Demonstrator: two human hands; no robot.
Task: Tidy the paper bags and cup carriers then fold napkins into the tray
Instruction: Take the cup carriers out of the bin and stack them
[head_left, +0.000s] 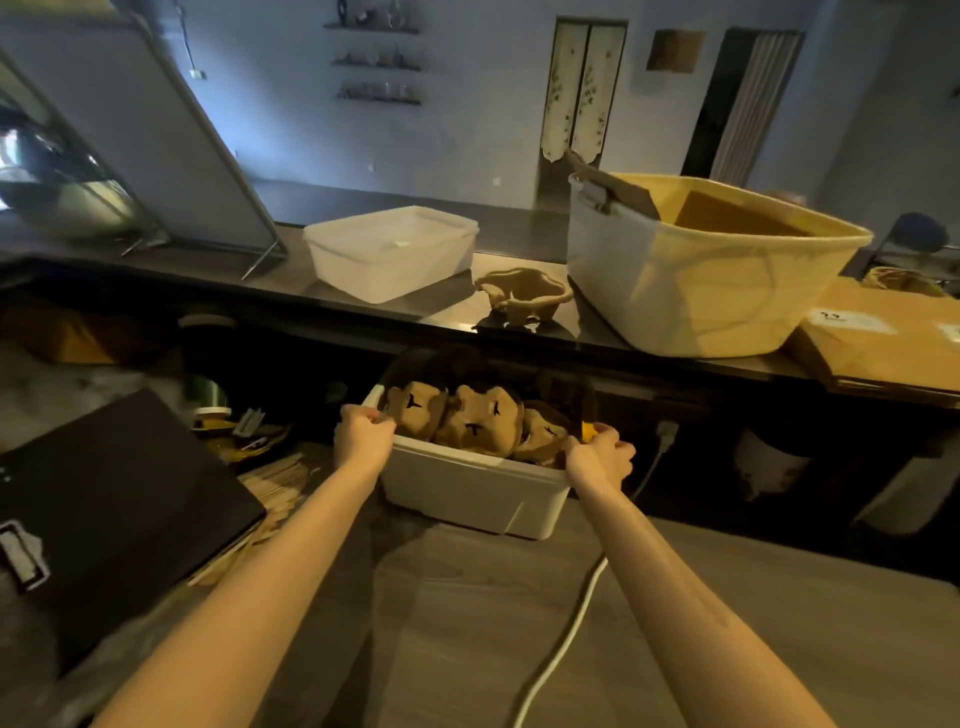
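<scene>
Left hand and right hand clamp opposite rims of white bin below counter. Cup carriers inside: light, crushable pulp. Grip rims, keep level.

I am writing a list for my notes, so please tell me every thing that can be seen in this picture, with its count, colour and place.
white bin: 1, white, held in front of the counter
cup carriers: several, brown, inside the white bin
single cup carrier: 1, brown, on the counter
lidded box: 1, translucent white, on the counter, left
large tub: 1, white, lit yellow inside, on the counter, right
cardboard box: 1, brown, counter's far right
cable: 1, white, on the floor
left hand: grips the bin's left rim
right hand: grips the bin's right rim
</scene>
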